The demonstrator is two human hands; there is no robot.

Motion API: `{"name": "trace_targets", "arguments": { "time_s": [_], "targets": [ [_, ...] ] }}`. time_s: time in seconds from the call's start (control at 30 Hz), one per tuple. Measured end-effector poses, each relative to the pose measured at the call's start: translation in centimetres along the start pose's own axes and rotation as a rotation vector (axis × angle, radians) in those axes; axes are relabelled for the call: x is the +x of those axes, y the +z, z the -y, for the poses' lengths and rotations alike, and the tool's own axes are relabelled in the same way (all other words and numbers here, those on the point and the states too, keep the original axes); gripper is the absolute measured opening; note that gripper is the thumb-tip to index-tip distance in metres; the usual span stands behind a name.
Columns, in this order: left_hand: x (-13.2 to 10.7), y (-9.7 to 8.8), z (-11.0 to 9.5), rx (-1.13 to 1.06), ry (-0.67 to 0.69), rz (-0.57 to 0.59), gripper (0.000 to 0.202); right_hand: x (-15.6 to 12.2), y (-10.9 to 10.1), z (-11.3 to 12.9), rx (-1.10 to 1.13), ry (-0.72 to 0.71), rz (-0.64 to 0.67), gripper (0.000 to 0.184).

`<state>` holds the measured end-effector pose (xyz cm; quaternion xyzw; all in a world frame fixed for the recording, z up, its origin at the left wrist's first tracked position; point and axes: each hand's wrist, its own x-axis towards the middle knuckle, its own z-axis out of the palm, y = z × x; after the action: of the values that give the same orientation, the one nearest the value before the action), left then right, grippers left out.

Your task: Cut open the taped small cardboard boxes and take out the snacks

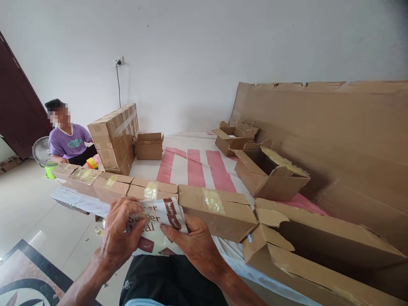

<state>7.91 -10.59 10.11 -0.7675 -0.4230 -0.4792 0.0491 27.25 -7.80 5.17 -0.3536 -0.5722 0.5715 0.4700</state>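
A white printed food pouch (165, 216) with brown patches and lettering is held over my lap. My left hand (123, 229) grips its left side, thumb across the front. On the opposite side, my right hand (199, 244) clasps the pouch with the thumb on its face and the fingers hidden behind. Just past the pouch runs a row of closed, taped cardboard boxes, the nearest box (229, 212) lying right of my hands. A long open carton (318, 255) stands at the lower right, its flaps raised and its inside dark.
Two open cartons (270, 182) stand by a large leaning cardboard sheet (350, 140). Stacked taped boxes (111, 140) and a small open box (149, 148) sit at the back left. Another person (72, 140) in a purple shirt sits at far left, near a tape roll (92, 163) and fan (41, 151).
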Motion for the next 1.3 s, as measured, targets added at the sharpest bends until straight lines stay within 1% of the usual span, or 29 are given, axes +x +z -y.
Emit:
{"name": "trace_targets", "arguments": {
  "time_s": [0.07, 0.17, 0.27, 0.4, 0.47, 0.53, 0.6, 0.67, 0.77, 0.87, 0.93, 0.97, 1.03, 1.07, 1.13, 1.2, 1.23, 1.3],
  "targets": [
    [-0.1, -0.1, 0.1, 0.005, -0.026, -0.001, 0.023, 0.0, 0.0, -0.2, 0.014, -0.002, 0.013, 0.036],
    [-0.2, -0.4, 0.5, -0.006, -0.121, 0.033, 0.024, -0.1, 0.1, -0.4, 0.013, -0.009, 0.038, 0.035],
    [0.0, -0.9, 0.8, -0.048, -0.223, 0.109, 0.027, -0.1, 0.1, -0.4, -0.037, -0.06, 0.052, 0.034],
    [0.2, -1.3, 1.2, -0.069, -0.379, 0.224, 0.03, -0.1, 0.1, -0.4, -0.139, -0.178, -0.002, 0.03],
    [0.1, -1.3, 1.3, -0.041, -0.428, 0.239, 0.029, -0.1, 0.2, -0.5, -0.134, -0.169, -0.009, 0.028],
    [0.0, -1.2, 1.4, 0.0, -0.44, 0.248, 0.029, 0.0, 0.2, -0.6, -0.097, -0.118, 0.004, 0.027],
    [0.3, -1.0, 1.6, 0.043, -0.422, 0.263, 0.029, 0.2, 0.1, -0.4, -0.054, -0.059, 0.014, 0.03],
    [1.4, -0.7, 1.8, 0.071, -0.377, 0.268, 0.03, 0.7, -0.3, 0.1, -0.011, -0.017, 0.007, 0.033],
    [4.6, 0.1, 2.8, 0.063, -0.231, 0.267, 0.035, 2.4, -1.5, 1.2, 0.002, 0.003, -0.031, 0.038],
    [8.5, 1.8, 4.4, 0.05, -0.073, 0.288, 0.044, 4.9, -3.1, 1.9, -0.068, -0.016, -0.052, 0.039],
    [10.5, 3.5, 6.0, 0.043, -0.013, 0.316, 0.046, 6.7, -4.3, 1.9, -0.119, -0.028, -0.046, 0.038],
    [11.0, 4.5, 6.8, 0.037, 0.002, 0.335, 0.046, 7.6, -5.0, 1.8, -0.147, -0.028, -0.029, 0.037],
    [11.5, 6.4, 8.5, 0.032, 0.006, 0.373, 0.041, 9.0, -6.2, 1.7, -0.217, -0.036, -0.002, 0.037],
    [11.4, 7.2, 9.2, 0.033, 0.001, 0.387, 0.039, 9.5, -6.8, 1.7, -0.263, -0.056, -0.011, 0.038],
    [11.0, 8.5, 10.3, 0.039, -0.005, 0.391, 0.036, 10.5, -7.7, 2.1, -0.376, -0.127, -0.081, 0.041],
    [10.5, 9.1, 10.8, 0.042, -0.007, 0.366, 0.035, 11.2, -8.2, 2.8, -0.503, -0.203, -0.132, 0.041],
    [10.4, 9.2, 10.9, 0.039, -0.008, 0.353, 0.035, 11.5, -8.3, 3.2, -0.56, -0.219, -0.118, 0.038],
    [10.3, 9.3, 10.6, 0.016, -0.013, 0.347, 0.031, 12.0, -7.9, 3.9, -0.65, -0.204, -0.042, 0.028]
  ]
}}
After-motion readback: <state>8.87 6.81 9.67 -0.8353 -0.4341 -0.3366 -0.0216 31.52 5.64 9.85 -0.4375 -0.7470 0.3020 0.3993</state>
